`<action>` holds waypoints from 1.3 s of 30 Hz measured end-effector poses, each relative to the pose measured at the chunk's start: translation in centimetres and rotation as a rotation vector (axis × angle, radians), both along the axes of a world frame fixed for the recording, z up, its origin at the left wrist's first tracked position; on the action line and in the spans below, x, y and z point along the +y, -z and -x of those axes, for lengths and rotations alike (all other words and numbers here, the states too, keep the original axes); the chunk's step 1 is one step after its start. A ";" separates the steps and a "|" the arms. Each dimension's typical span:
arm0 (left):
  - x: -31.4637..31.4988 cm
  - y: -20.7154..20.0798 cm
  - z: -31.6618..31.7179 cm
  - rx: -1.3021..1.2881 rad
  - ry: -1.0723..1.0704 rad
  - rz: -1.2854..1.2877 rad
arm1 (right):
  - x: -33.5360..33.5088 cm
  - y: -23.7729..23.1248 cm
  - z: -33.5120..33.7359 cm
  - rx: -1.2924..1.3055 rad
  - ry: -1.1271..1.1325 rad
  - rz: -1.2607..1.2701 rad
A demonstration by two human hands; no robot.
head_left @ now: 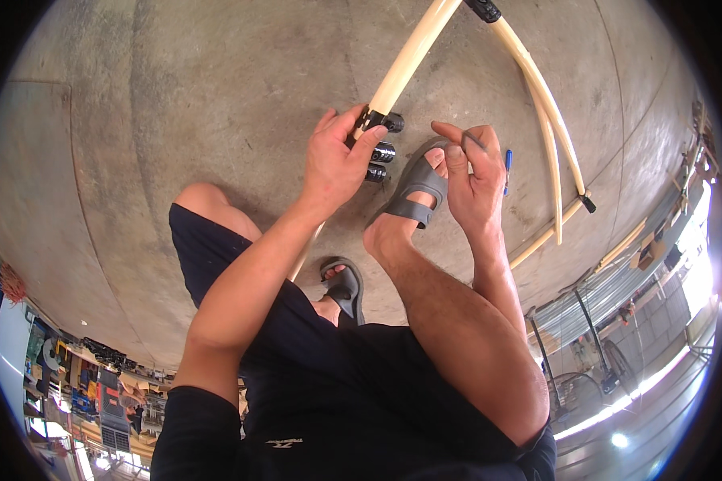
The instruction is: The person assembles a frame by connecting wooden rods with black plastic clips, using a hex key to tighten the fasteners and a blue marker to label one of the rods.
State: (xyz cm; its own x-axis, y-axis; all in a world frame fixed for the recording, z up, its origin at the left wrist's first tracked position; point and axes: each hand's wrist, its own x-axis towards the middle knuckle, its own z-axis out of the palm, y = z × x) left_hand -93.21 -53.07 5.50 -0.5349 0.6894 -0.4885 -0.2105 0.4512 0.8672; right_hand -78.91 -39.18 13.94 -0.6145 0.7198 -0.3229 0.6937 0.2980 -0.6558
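Note:
My left hand (334, 170) is closed around a black pipe joint (369, 119) on the end of a cream-coloured pipe (415, 56), which slants up to the right. Just beside its thumb, several black fittings (383, 152) lie in a row close to the floor. My right hand (475, 178) hovers above my right sandal (422, 186) with thumb and fingers curled together. Whatever may be between those fingers is too small or hidden to make out. A blue pen (509, 160) lies on the floor next to the right hand.
Further cream pipes (541, 72), linked by a black joint (483, 10), stretch along the right side, with another joint (588, 202) at their lower end. My left sandal (343, 287) is on the concrete floor (241, 104). Long metal stock (586, 297) and a fan (578, 397) stand far right.

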 end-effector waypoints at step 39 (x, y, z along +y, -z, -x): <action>-0.4 1.4 0.3 -0.332 -0.074 -0.018 | -2.5 2.3 -1.3 0.347 0.108 0.055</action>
